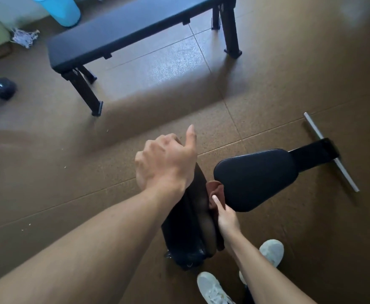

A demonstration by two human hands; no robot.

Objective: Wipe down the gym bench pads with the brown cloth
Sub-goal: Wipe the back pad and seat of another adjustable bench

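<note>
Left hand (pixel 165 163): fist closed over top end of raised back pad (pixel 185 218), thumb sticking up, fingers wrapped over the far edge. Holds the pad, no cloth in it.
Right hand (pixel 226 218): lower, by the pad's right edge, fingers pinched on the brown cloth (pixel 216 191); index finger lies along it. Closed on cloth, not spread flat.
Cloth pos: bunched in the gap btw back pad and seat pad (pixel 255 179), touching the back pad's side; can't tell if it touches the seat.
Back pad: tilted up, seen nearly edge-on, dark, lower end blurred. Wiped or not: can't tell.
Seat pad: flat, dark, bare, just right of cloth; metal foot bar (pixel 331 152) beyond it.
Flat bench (pixel 133 29): well apart, far side of floor, nobody near it.
Step (est.): working the back pad's side/hinge area, seat prob. next.
Risk 1: cloth is wadded, so little contact area; likely streaks or missed strips unless flattened.
Risk 2: cloth sits near the hinge gap; could snag or drop through if grip loosens.
Risk 3: right fingers are close to the gap; if left hand lets the pad shift, pinch hazard.
Risk 4: flat bench easy to skip, being out of reach from this stance.
Risk 5: shoes (pixel 271 252) close to frame base; trip chance when stepping round.
</note>
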